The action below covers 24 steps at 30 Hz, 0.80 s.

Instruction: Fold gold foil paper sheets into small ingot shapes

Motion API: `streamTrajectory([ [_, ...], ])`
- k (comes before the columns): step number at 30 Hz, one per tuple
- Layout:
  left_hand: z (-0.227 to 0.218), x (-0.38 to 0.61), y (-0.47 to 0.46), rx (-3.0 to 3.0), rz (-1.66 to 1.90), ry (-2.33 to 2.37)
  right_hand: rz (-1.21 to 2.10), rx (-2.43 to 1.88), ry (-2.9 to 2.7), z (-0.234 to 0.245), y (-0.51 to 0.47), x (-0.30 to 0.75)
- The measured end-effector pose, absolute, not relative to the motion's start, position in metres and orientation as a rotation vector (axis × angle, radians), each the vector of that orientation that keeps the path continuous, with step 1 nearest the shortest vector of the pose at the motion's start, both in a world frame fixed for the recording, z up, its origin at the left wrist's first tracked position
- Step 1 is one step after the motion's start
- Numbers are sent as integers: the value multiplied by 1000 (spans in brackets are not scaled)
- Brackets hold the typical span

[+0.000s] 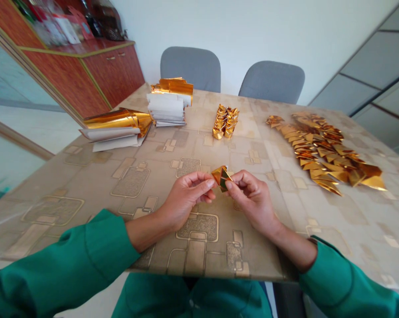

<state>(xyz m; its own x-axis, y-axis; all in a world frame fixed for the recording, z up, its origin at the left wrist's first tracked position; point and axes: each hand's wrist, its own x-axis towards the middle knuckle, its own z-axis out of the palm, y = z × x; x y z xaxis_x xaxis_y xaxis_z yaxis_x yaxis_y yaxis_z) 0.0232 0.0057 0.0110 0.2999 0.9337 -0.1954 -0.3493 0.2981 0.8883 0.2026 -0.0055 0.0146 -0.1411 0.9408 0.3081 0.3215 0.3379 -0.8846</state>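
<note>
Held up above the table, a small folded piece of gold foil paper point(221, 178) is pinched between my left hand point(186, 199) and my right hand point(252, 198). Its shiny gold faces show a dark reflection. Fingertips of both hands grip its sides and partly hide it. Farther off stand a double row of folded gold foil pieces point(225, 121) and a large spread of flat folded gold triangles point(321, 154). Two stacks of white-backed gold sheets point(115, 130) point(169, 106) lie at the far left.
The table has a beige patterned glossy cover point(199, 229). Behind it stand two grey chairs point(190, 68) point(271, 81). A red-brown wooden cabinet point(115, 73) with assorted packages on top stands at the back left. My green sleeves point(63, 260) rest along the near table edge.
</note>
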Motion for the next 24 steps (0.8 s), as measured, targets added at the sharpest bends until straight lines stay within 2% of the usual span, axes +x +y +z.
streamTrajectory([
  [14,9,24,5,767,1041,835,776,-1135,-1708,13,-5,202],
  [21,11,26,5,758,999,849,640,-1150,-1768,17,-6,196],
  [24,11,26,6,726,967,822,767,-1137,-1736,19,-8,195],
])
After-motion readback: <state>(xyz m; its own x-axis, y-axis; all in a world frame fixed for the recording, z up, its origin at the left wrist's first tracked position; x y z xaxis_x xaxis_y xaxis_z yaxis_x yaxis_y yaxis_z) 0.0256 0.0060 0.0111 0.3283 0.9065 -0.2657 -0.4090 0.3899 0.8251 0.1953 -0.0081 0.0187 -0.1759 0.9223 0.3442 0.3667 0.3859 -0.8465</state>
